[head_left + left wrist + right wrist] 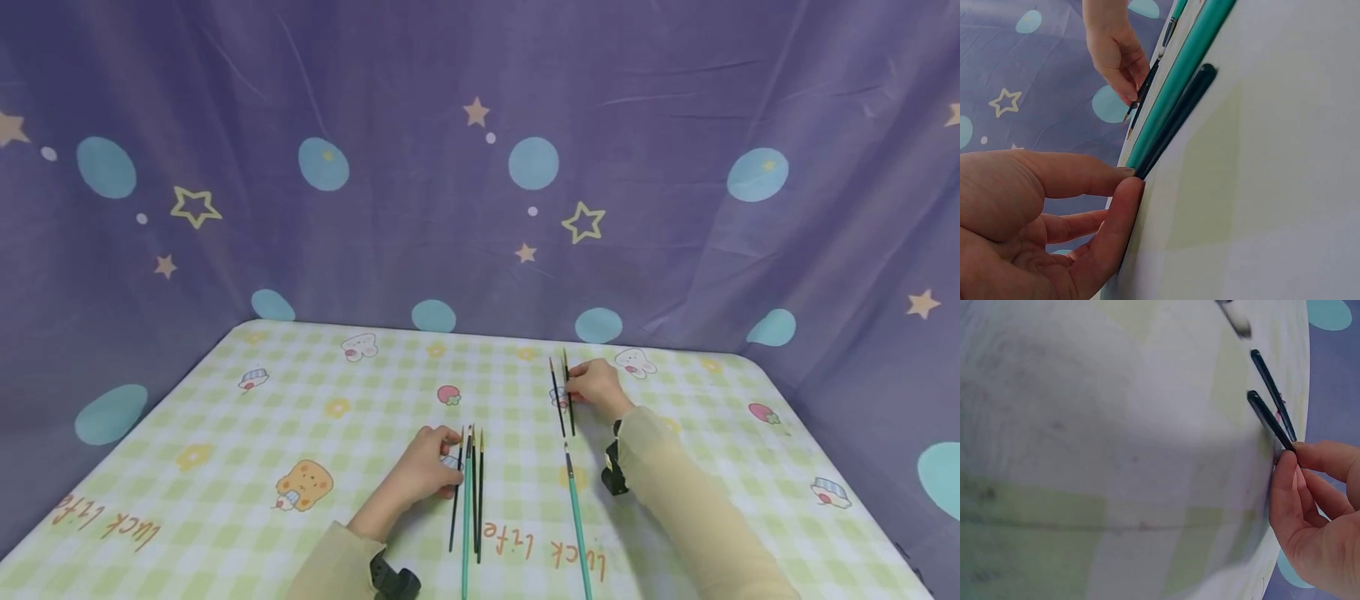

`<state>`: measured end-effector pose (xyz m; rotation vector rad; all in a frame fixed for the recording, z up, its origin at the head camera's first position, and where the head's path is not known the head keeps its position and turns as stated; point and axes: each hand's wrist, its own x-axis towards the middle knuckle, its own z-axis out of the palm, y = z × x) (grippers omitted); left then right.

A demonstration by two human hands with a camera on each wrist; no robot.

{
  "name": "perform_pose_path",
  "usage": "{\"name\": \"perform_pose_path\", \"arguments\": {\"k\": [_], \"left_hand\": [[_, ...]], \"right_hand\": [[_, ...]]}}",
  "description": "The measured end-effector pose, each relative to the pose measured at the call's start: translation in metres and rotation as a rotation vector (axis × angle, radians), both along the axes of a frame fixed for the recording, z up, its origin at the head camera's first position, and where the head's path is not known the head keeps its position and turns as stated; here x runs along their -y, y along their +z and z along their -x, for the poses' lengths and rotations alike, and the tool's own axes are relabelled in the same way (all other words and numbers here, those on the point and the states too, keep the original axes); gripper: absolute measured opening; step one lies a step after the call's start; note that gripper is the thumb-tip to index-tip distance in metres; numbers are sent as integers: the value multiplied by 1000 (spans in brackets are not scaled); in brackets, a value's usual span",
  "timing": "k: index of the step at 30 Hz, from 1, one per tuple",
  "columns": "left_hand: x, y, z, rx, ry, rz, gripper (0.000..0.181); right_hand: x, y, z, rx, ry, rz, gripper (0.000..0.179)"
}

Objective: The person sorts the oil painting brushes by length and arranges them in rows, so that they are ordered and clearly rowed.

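My left hand (430,464) pinches a thin black-handled paintbrush (453,525) between thumb and fingertips. Just right of it lie a teal-handled paintbrush (466,537) and a couple of black-handled paintbrushes (478,521), bristles pointing away from me. Further off to the right, my right hand (597,387) holds another black paintbrush (572,415) by thumb and fingers; its handle (1265,415) shows in the right wrist view. A second black paintbrush (557,396) lies beside that one, to its left. Nearer me, another teal-handled paintbrush (577,521) lies on the cloth.
A green-and-white checked cloth (390,367) with cartoon prints covers the table. A purple curtain (420,233) with stars and blue dots hangs behind and at both sides. Black wrist cameras (614,467) are strapped to both wrists.
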<state>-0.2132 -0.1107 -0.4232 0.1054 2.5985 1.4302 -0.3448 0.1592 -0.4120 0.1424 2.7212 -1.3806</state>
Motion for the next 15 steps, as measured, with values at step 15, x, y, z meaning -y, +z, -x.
{"name": "perform_pose_path", "arguments": {"k": [15], "left_hand": [[0,1,1,8,1,-11,50]], "right_hand": [[3,-8,3,-49,11,-46,30]]}}
